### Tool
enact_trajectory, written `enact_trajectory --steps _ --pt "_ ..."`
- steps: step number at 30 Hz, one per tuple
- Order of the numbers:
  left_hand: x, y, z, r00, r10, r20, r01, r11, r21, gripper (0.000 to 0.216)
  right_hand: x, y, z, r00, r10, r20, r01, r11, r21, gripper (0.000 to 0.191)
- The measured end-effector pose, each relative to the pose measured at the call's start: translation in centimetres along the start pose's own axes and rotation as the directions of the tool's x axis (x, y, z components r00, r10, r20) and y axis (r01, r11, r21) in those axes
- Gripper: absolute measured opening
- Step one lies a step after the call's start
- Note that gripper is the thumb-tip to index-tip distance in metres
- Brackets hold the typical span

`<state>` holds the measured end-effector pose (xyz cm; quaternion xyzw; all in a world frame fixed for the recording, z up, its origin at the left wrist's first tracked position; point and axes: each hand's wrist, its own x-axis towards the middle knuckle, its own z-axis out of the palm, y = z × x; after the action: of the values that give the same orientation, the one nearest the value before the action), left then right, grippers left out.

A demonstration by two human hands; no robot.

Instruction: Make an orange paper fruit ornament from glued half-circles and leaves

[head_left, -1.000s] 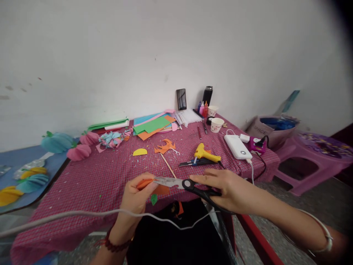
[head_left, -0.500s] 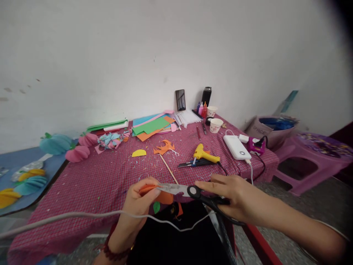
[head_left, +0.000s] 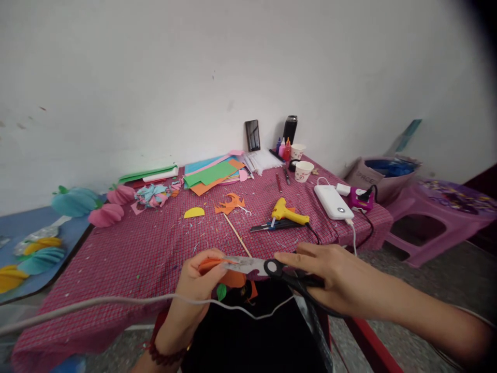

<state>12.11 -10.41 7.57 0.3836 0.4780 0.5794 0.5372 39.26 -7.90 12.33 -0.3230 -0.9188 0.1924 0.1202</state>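
Note:
My left hand (head_left: 196, 287) pinches a folded orange paper piece (head_left: 229, 274) near the table's front edge, with a small green leaf (head_left: 221, 291) hanging under it. My right hand (head_left: 330, 277) grips black-handled scissors (head_left: 272, 268), whose metal blades point left and meet the orange paper at my left fingertips. Both hands hover just in front of the red checked tablecloth (head_left: 155, 248). A white cable (head_left: 116, 300) crosses in front of my left wrist.
On the table lie a yellow glue gun (head_left: 289, 211), a white power bank (head_left: 333, 202), orange paper scraps (head_left: 231, 203), a yellow half-circle (head_left: 194, 212), a wooden stick (head_left: 236, 234), stacked coloured sheets (head_left: 212, 173), paper cups, bottles and a phone. Paper pumpkins (head_left: 104, 213) sit left; a purple stool (head_left: 438, 217) stands right.
Both hands with scissors and orange paper have shifted slightly lower and to the right in view; the camera tilted a little. The grips are unchanged.

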Motion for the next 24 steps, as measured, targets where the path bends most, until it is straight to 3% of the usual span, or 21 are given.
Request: enact_trajectory --steps 5,18,24 --pt "-0.2 -0.5 0.5 0.996 -0.082 0.043 0.081 0.996 0.029 0.016 0.7 -0.9 -0.2 1.000 0.025 0.010 -0.026 0.999 0.021 0.063" --pt "-0.4 -1.0 -0.4 0.995 0.006 0.097 -0.019 0.991 0.133 0.010 1.3 -0.7 -0.1 1.000 0.001 0.024 -0.003 0.997 0.075 0.064" --pt "-0.4 -1.4 -0.9 0.998 0.003 0.062 -0.013 0.989 0.149 0.012 1.4 -0.6 0.0 1.000 -0.007 0.029 0.004 0.996 0.085 0.064"
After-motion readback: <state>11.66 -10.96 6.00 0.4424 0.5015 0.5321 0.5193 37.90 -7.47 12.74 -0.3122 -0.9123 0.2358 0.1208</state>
